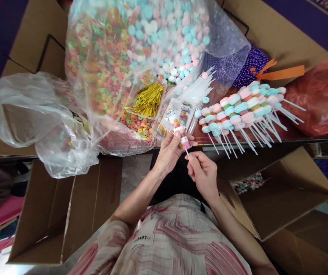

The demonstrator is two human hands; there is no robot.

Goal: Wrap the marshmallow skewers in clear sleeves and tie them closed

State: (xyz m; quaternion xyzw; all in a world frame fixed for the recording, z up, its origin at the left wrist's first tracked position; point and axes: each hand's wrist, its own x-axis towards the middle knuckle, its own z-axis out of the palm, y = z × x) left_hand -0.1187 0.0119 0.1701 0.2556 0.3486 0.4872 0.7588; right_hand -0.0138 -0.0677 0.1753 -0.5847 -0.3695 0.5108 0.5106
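Observation:
My left hand (pixel 169 151) is closed around a candy skewer in a small clear printed bag (pixel 178 128), gripping it near the bag's mouth. My right hand (pixel 202 172) pinches the white stick (pixel 187 152) that juts from the bag's lower end. Both hands sit at the table's front edge, above my lap. A pile of finished candy skewers (pixel 238 109), pink, blue and white pieces on white sticks, lies just to the right. A packet of gold twist ties (pixel 147 100) lies just beyond my left hand.
A big clear bag of pastel candy pieces and coloured rings (pixel 135 49) fills the table's far side. An empty crumpled plastic bag (pixel 38 114) lies left. Open cardboard boxes stand at lower left (pixel 55 214) and lower right (pixel 278 191). A red bag (pixel 321 95) sits far right.

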